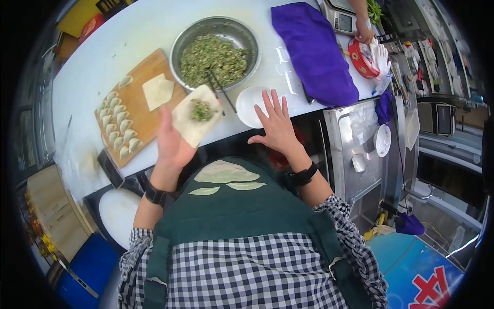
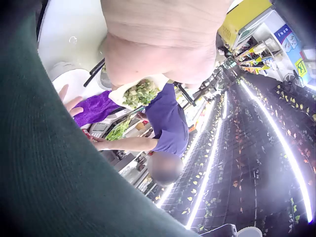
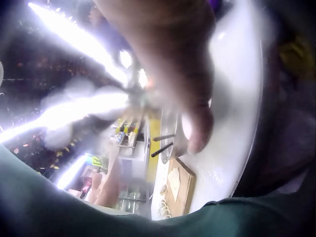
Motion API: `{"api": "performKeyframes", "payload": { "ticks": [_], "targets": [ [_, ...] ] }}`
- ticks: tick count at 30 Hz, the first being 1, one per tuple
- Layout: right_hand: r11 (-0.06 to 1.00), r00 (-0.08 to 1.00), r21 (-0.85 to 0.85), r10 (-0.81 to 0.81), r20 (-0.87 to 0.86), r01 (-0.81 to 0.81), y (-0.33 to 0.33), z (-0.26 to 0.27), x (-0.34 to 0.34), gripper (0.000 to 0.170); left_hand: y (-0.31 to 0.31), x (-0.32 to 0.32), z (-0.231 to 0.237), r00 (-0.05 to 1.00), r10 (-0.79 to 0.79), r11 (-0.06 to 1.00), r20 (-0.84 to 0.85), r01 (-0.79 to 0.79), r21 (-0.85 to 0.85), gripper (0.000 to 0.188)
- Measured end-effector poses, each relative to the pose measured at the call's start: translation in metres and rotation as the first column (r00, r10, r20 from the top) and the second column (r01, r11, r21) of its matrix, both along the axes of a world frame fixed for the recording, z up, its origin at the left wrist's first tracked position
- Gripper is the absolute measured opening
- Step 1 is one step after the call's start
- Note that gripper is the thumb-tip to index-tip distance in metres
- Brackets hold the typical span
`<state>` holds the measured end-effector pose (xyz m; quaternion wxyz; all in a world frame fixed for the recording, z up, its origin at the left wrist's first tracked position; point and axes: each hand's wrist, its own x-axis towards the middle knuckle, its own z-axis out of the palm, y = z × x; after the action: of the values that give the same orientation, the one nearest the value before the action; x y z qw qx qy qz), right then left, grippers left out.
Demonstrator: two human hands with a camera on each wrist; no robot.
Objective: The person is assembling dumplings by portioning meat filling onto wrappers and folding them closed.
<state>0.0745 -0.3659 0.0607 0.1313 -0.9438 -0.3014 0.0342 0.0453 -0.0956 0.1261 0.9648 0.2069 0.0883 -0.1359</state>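
My left hand [image 1: 172, 139] is palm up, carrying a square dough wrapper [image 1: 191, 123] laid flat across its fingers, which are hidden beneath it. A small mound of chopped green filling [image 1: 201, 110] sits on the wrapper; in the left wrist view the filling [image 2: 140, 94] shows below the palm. My right hand [image 1: 279, 127] is spread wide, fingers straight, with its fingertips over the edge of a white plate [image 1: 248, 105]. Dark chopsticks [image 1: 220, 88] lean over the rim of a steel bowl [image 1: 175, 56] of the same filling.
Left of the bowl, a wooden board [image 1: 146, 77] bears several folded dumplings [image 1: 117, 121] and more square wrappers [image 1: 157, 91]. Purple cloth [image 1: 314, 51] lies right of the plate. Another person's hand [image 1: 364, 32] is by a red round tin [image 1: 360, 59] and a scale [image 1: 343, 20].
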Motion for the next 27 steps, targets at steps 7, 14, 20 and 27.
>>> {"api": "performKeyframes", "payload": {
  "ticks": [7,14,20,27],
  "targets": [
    [0.988,0.999,-0.151,-0.033,0.000,0.032,0.024,-0.023,0.002,0.088,0.015,-0.006,-0.021,0.995,-0.024,0.996,-0.097,0.015,-0.093,0.086],
    [0.984,0.989,-0.169,0.036,-0.141,-0.060,0.018,-0.004,0.005,0.063,0.007,-0.005,-0.025,0.995,-0.016,0.991,-0.097,0.002,-0.135,0.086],
    [0.872,0.986,0.463,0.161,0.033,-0.158,0.052,0.080,0.008,0.057,-0.004,-0.002,-0.030,0.994,-0.110,0.976,0.012,0.111,-0.188,0.083],
    [0.897,0.938,0.281,0.309,0.156,-0.342,0.098,0.092,0.000,0.075,-0.020,0.002,-0.013,0.978,-0.103,0.991,-0.183,0.085,-0.102,0.081]
  ]
}}
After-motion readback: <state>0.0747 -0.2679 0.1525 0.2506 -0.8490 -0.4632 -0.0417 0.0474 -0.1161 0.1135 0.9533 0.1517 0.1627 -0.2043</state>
